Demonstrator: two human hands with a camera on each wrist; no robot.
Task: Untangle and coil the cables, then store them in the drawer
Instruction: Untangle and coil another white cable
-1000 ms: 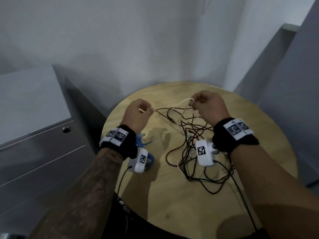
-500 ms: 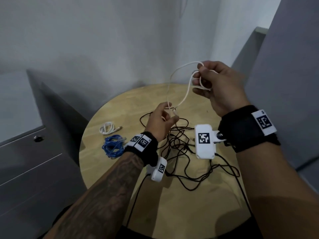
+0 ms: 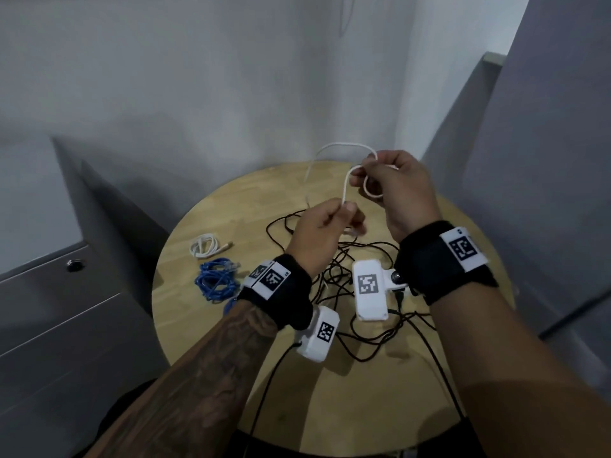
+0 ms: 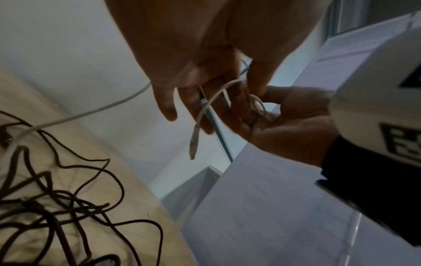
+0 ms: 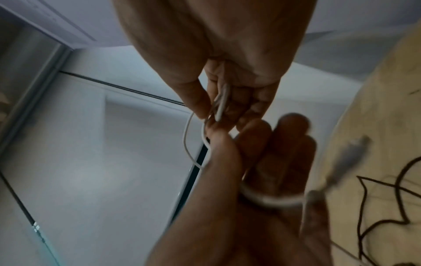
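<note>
Grey walls and a round wooden tabletop [image 3: 429, 408] frame the lot; entries run left to right.

Drawer unit [image 3: 49, 309], grey, far left, fronts closed. Nothing is stored yet, and you will need a free hand to open it.

White coiled cable [image 3: 204, 246], finished, lying on the tabletop just behind the blue coiled cable [image 3: 215, 282]. Both sit near the left edge, so a careless sweep of your forearm could push them off.

Left hand [image 3: 322, 226], raised above the tabletop, thumb and fingers pinching the white cable [image 3: 345, 186] a short way from its plug [image 4: 194, 142], which dangles free beneath. Risk: the loose plug may swing into the black strands below and snag.

Black tangled cables [image 3: 347, 292], heaped mid-tabletop under both wrists, not yet sorted. The white cable's far run drops back toward this heap; whether it is fully clear of it cannot be told. If it is not, pulling will tighten a knot.

Right hand [image 3: 393, 190], highest and furthest right, fingers curled round small loops of the white cable. Risk: loops this small tend to spring open, so if your pinch loosens while you feed the next turn the coil may unwind.
</note>
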